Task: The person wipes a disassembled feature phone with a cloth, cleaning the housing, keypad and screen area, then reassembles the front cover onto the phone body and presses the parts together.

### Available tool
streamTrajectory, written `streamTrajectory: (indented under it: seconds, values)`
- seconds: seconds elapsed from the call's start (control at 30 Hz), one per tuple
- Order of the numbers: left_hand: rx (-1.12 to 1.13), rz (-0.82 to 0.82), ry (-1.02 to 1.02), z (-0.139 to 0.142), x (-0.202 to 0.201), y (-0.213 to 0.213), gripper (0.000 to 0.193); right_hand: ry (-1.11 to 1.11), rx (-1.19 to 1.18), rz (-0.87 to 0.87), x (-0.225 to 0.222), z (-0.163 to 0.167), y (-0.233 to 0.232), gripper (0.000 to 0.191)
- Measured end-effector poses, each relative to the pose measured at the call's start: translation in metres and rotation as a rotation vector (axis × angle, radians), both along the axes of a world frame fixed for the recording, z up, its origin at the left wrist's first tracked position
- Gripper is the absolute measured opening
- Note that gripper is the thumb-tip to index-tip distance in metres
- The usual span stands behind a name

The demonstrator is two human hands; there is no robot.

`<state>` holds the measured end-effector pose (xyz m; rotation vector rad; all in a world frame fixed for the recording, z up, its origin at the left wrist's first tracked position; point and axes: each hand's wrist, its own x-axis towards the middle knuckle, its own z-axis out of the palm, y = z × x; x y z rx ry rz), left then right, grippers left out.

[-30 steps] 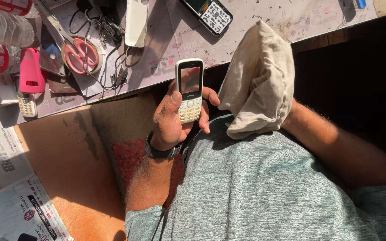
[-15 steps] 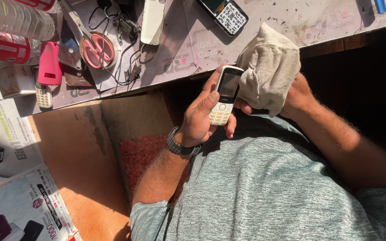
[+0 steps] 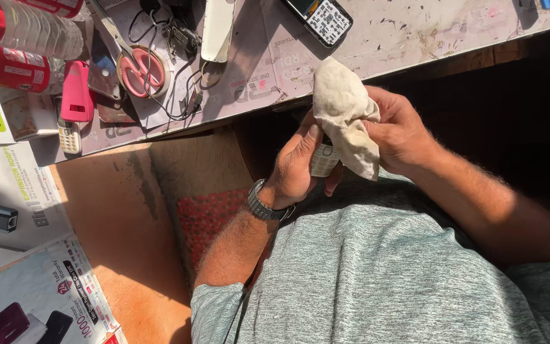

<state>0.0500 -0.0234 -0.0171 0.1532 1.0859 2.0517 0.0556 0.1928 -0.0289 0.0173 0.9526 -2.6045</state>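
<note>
Phone (image 3: 323, 159), small, pale keypad type, sits mid-frame just below the bench edge, mostly hidden between both hands. Left to right: two clear plastic bottles (image 3: 17, 44) with red labels at the far left of the bench (image 3: 415, 38), then a pink handset (image 3: 76, 95) lying over a small white keypad phone (image 3: 69, 137), pink-handled scissors (image 3: 136, 60) with a tangle of black wire (image 3: 176, 76) beside them, a white elongated casing (image 3: 216, 28), and a dark keypad phone (image 3: 319, 19) near the top edge. Printed leaflets (image 3: 39, 299) lie lower left. Left hand (image 3: 297, 169), metal watch (image 3: 263, 204) on the wrist, is wrapped around the phone from the left side, thumb up along its edge. Beige cloth (image 3: 345, 114) is bunched over the phone's upper part, covering the screen end. Right hand (image 3: 399, 130) is closed on the cloth from the right, pressing it against the phone. Hands together, touching through cloth and phone. Grey shirt (image 3: 383, 280) fills the lower frame.
</note>
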Motion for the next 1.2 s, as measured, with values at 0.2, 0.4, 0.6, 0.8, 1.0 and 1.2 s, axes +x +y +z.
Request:
streamTrajectory:
  seconds: [0.2,0.4,0.6,0.8,1.0,1.2]
  values:
    - [-0.030,-0.031,-0.073,-0.005,0.006,0.011,0.060,-0.005,0.258,-0.093,-0.006,0.004,0.000,0.026]
    - [-0.076,-0.033,0.171,-0.009,0.003,0.008,0.062,0.025,0.376,0.006,-0.007,0.015,0.005,0.029]
    - [0.064,-0.051,-0.016,-0.005,0.002,0.006,0.067,-0.022,0.026,0.126,-0.008,0.019,0.004,0.035]
    - [-0.030,0.009,-0.097,-0.017,0.001,0.003,0.071,0.112,0.502,0.048,-0.009,0.018,0.007,0.028]
    - [-0.050,-0.026,0.006,-0.023,0.002,0.007,0.072,0.159,0.759,0.033,-0.011,0.016,0.004,0.034]
    - [-0.038,0.127,0.136,0.004,-0.002,0.008,0.076,0.013,0.258,-0.166,0.005,0.000,-0.009,0.059]
